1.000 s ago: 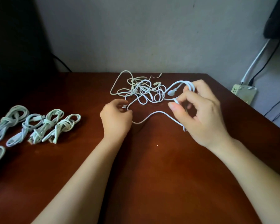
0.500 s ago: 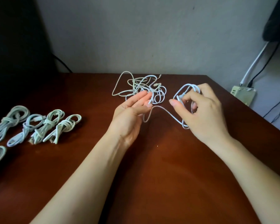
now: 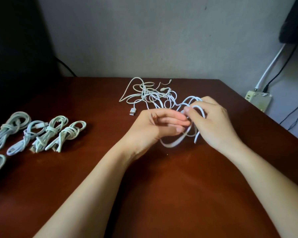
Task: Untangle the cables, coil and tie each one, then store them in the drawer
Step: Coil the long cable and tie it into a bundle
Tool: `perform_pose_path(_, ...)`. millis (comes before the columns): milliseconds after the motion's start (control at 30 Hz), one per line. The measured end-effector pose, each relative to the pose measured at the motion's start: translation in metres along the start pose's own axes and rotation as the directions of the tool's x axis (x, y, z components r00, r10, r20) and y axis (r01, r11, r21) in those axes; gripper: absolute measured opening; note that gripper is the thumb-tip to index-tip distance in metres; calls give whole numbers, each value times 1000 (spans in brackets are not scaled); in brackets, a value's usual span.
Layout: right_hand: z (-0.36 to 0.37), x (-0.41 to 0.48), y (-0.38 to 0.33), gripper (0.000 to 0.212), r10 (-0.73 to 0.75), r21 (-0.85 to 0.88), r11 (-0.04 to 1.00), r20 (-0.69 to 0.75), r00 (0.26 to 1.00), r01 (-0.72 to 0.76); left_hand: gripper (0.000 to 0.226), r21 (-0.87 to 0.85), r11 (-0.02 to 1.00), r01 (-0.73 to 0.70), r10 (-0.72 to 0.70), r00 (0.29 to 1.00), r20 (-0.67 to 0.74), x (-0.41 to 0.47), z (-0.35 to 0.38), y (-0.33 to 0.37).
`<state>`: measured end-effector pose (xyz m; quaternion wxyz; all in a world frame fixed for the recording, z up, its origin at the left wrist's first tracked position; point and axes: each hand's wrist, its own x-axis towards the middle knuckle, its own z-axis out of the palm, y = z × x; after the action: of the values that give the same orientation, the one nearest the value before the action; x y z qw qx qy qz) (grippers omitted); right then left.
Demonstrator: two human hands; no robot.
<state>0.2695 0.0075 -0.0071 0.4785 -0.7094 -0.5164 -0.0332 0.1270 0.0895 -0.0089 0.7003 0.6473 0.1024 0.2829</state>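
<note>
Fingers (image 3: 208, 102) of the right hand (image 3: 215, 122) are curled round a half-coiled white cable (image 3: 170, 146), left hand (image 3: 148, 129) fingers (image 3: 170, 117) straight, tips touching the loops, just over the worktop (image 3: 179, 194).

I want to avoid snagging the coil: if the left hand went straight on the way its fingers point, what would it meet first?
The white cable loops held in the right hand; the fingertips of the left hand look at or inside them, though depth is unclear.

Both forearms reach forward. The left hand (image 3: 153, 124) has straight fingers (palm inward); the right hand (image 3: 215, 122) curls, gripping a cable (image 3: 169, 146).
</note>
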Motion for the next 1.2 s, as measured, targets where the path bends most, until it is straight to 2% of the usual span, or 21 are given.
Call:
perform_pose_path(100,0,-3,0,17,-174,-71,983,-90,981,168,18,-13,1000,-9,6,984,-180,3,-4,1)
perform_pose_path(200,0,-7,-4,17,-338,-130,938,-144,930,321,14,-37,999,-1,-16,895,-446,10,-14,-1)
perform_pose_path(267,-1,-9,-8,20,-421,-131,906,-161,893,403,17,-40,999,25,-43,834,-551,12,-22,-2)
perform_pose_path(400,-4,-13,-15,24,-552,-116,834,-132,824,540,43,-103,991,81,-124,835,-536,13,-36,-6)
perform_pose_path(467,-5,-15,-18,27,-597,-142,801,-108,795,582,42,-105,990,95,-136,843,-520,13,-37,-6)
perform_pose_path(533,-5,-15,-18,28,-622,-170,780,-104,777,602,36,-17,994,107,-99,831,-548,13,-39,-7)
perform_pose_path(667,-4,-13,-15,27,-605,-214,793,-154,782,571,25,209,976,65,76,797,-599,12,-40,-7)
perform_pose_path(767,-4,-10,-10,25,-574,-265,812,-202,793,520,23,262,965,-15,170,797,-579,11,-36,-3)
perform_pose_path(1000,-5,-7,-4,24,-531,-331,835,-269,804,440,4,167,972,-164,209,927,-312,7,-20,-1)
perform_pose_path(1133,-3,-8,-4,23,-522,-317,843,-287,803,435,29,429,870,-243,337,928,-159,3,-5,5)
perform_pose_path(1200,-4,-8,-5,23,-508,-293,854,-295,809,429,34,510,817,-269,367,925,-99,0,2,8)
